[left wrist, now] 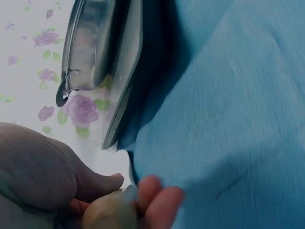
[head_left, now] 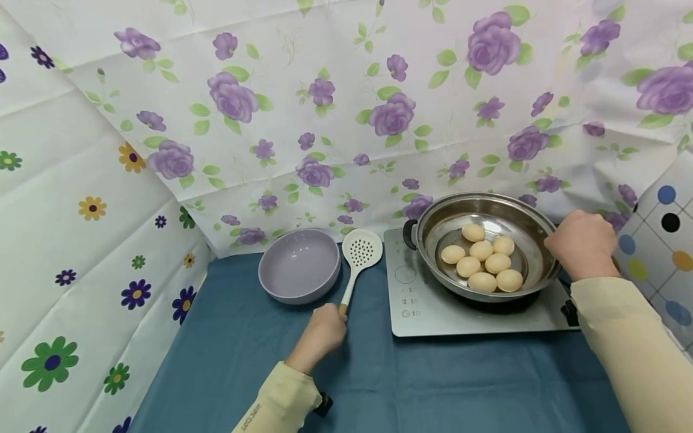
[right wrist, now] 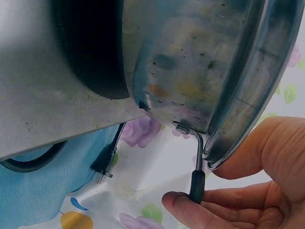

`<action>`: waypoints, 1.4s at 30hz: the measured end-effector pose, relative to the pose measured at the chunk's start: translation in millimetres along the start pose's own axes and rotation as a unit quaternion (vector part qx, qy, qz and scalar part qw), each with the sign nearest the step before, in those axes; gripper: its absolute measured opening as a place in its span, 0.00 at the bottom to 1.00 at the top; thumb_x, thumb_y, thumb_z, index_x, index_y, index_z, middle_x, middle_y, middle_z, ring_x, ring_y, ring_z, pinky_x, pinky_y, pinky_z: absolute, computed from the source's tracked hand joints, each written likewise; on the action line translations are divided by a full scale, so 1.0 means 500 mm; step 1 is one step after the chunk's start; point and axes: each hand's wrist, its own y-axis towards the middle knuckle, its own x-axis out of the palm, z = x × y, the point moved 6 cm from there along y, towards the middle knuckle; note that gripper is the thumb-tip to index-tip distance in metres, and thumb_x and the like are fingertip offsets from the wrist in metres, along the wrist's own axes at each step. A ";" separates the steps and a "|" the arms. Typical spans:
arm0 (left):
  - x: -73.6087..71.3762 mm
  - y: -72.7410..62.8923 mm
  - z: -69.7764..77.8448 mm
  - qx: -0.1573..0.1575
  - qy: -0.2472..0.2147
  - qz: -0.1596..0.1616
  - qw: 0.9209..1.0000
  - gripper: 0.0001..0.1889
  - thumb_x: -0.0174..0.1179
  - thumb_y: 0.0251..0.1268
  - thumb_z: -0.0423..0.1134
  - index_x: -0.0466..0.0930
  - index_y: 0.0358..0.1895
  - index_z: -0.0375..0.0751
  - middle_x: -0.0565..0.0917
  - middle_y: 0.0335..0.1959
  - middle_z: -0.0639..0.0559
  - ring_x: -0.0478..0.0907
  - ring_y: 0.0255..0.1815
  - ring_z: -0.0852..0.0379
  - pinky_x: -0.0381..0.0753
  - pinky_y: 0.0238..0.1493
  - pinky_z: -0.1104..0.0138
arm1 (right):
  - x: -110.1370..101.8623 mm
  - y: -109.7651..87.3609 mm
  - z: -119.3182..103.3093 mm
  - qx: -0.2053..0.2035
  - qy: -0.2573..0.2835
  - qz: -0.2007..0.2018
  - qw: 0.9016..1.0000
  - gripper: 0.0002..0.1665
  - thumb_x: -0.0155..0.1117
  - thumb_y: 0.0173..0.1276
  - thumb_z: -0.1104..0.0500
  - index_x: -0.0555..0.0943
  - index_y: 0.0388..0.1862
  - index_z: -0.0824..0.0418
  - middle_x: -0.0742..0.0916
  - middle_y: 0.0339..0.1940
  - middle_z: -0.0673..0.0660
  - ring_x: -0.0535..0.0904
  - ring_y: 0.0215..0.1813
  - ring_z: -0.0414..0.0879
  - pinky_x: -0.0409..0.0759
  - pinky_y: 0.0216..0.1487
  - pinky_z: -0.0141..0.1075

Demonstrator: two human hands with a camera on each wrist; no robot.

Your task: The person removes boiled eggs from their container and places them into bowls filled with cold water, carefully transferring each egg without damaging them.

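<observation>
My left hand [head_left: 322, 334] grips the wooden end of a white slotted skimmer [head_left: 357, 263], whose round holed head lies on the cloth. In the left wrist view the thumb and fingers close round its handle [left wrist: 109, 212]. On the right, my right hand [head_left: 585, 243] holds a steel pan [head_left: 449, 224] by its side handle. The right wrist view shows the thumb at the rim and the fingers under the black-sleeved handle [right wrist: 198, 183]. Several pale brown eggs [head_left: 481, 251] sit in the pan. Whether the pan rests fully on the cooker cannot be seen.
The pan is over a silver induction cooker [head_left: 406, 313]. A purple bowl [head_left: 299, 264] stands left of the skimmer head. A black plug [right wrist: 104, 160] hangs by the cooker. Blue cloth [head_left: 233, 355] covers the table, and flowered sheets [head_left: 335, 132] rise behind.
</observation>
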 end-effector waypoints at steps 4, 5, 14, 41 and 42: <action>0.018 0.001 0.008 -0.001 -0.016 -0.039 0.999 0.11 0.51 0.69 0.38 0.75 0.33 0.33 0.75 0.20 0.41 0.77 0.12 0.52 0.74 0.12 0.61 | -0.002 -0.003 -0.001 0.004 -0.002 0.002 1.000 0.17 0.54 0.57 0.54 0.68 0.14 0.62 0.76 0.13 0.63 0.71 0.18 0.54 0.66 0.14 0.38; 0.021 0.002 0.012 0.005 -0.003 -0.042 0.999 0.11 0.52 0.69 0.38 0.75 0.32 0.33 0.76 0.20 0.42 0.77 0.13 0.52 0.74 0.12 0.61 | -0.003 -0.004 0.000 0.004 -0.002 0.003 1.000 0.17 0.54 0.57 0.54 0.69 0.15 0.63 0.76 0.14 0.64 0.72 0.18 0.55 0.66 0.14 0.38; 0.058 0.008 0.026 0.018 0.013 -0.083 0.996 0.11 0.56 0.63 0.40 0.73 0.29 0.35 0.77 0.18 0.41 0.79 0.13 0.51 0.78 0.15 0.62 | -0.006 -0.004 -0.001 -0.010 -0.011 0.007 1.000 0.18 0.56 0.56 0.54 0.71 0.16 0.65 0.77 0.17 0.67 0.74 0.20 0.58 0.68 0.14 0.40; 0.046 -0.010 0.043 0.009 0.063 -0.041 0.997 0.19 0.54 0.64 0.50 0.75 0.20 0.41 0.76 0.13 0.48 0.75 0.12 0.54 0.71 0.13 0.63 | -0.012 -0.001 0.041 -0.003 -0.003 -0.008 1.000 0.23 0.59 0.56 0.47 0.74 0.18 0.67 0.77 0.20 0.67 0.73 0.23 0.57 0.69 0.14 0.40; 0.037 -0.013 0.047 0.015 0.072 -0.028 0.997 0.20 0.54 0.64 0.51 0.75 0.19 0.42 0.75 0.12 0.49 0.74 0.12 0.54 0.69 0.13 0.63 | -0.012 0.000 0.042 -0.003 -0.001 -0.009 1.000 0.23 0.59 0.56 0.47 0.74 0.18 0.67 0.77 0.19 0.67 0.73 0.23 0.57 0.69 0.14 0.41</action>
